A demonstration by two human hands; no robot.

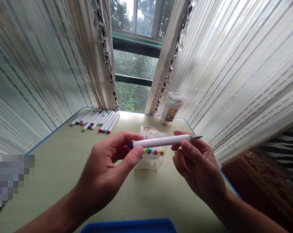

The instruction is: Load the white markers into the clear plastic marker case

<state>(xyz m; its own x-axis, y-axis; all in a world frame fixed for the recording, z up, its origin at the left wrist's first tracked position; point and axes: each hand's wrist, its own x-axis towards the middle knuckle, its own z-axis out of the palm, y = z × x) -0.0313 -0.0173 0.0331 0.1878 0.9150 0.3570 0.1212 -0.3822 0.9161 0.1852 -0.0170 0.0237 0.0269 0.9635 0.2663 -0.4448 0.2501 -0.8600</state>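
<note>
A white marker (162,141) lies nearly level across the middle of the head view, with a blue end at left and a bare grey pointed tip at right. My left hand (112,161) is closed, pinching it near the blue end between thumb and fingers. Around the other end, my right hand (197,165) is closed with its thumb against the barrel just below the tip. Behind and beneath the marker, a clear plastic case (150,164) stands on the table, with several coloured marker ends showing in it. The marker hides part of this case.
Several white markers (98,119) lie in a loose group at the table's back left. A second clear case (171,110) stands upright at the back right. A blue tray edge (129,225) shows at the front of the table (64,168). Striped curtains (224,64) flank the window.
</note>
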